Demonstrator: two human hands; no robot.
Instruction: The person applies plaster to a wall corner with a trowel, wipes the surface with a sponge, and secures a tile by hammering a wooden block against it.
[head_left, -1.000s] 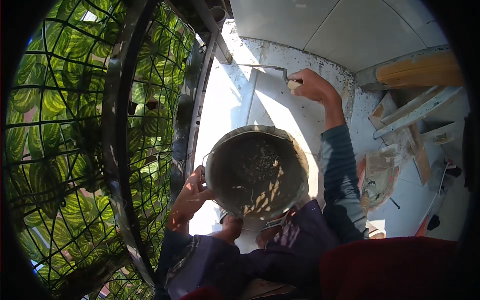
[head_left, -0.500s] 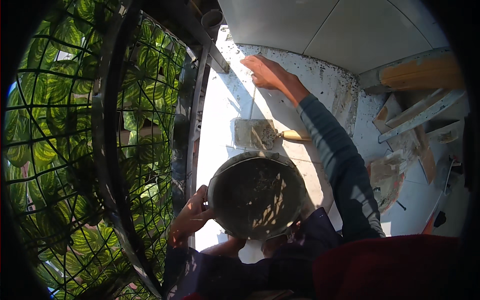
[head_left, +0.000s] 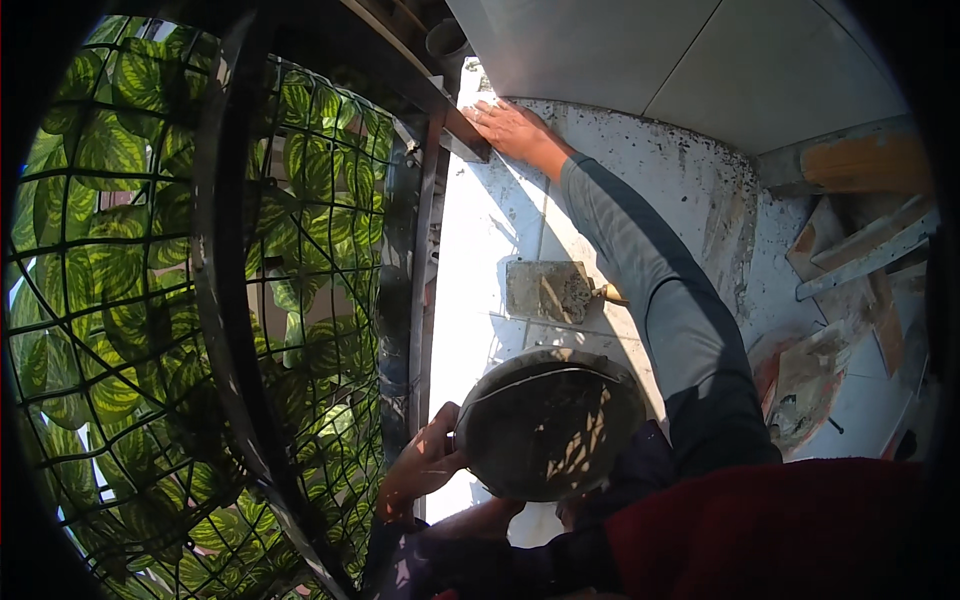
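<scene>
A round dark bucket (head_left: pixel 565 357) with a thin wire handle sits close in front of me, its inside shaded and flecked with sunlight. My left hand (head_left: pixel 425 468) grips the bucket's left side, fingers at the rim. My right hand (head_left: pixel 513 132) reaches to the far left, fingers stretched out, beside the end of a dark metal beam and the base of the tiled wall. Between that hand and the bucket, a square-bladed trowel (head_left: pixel 548 291) lies on the speckled white floor (head_left: pixel 475 300). Its wooden handle is partly hidden by my right forearm.
A black metal frame with wire mesh (head_left: pixel 215 230) and green leaves behind it runs along my left. Large pale tiles (head_left: pixel 790 60) cover the far wall. To the right lie wood and board offcuts (head_left: pixel 870 245) and a mortar-stained piece (head_left: pixel 805 385).
My right hand has flattened and its fingers have spread near the beam's end. The whole view has shifted, so things sit further right and lower. My left hand keeps its hold on the bucket.
</scene>
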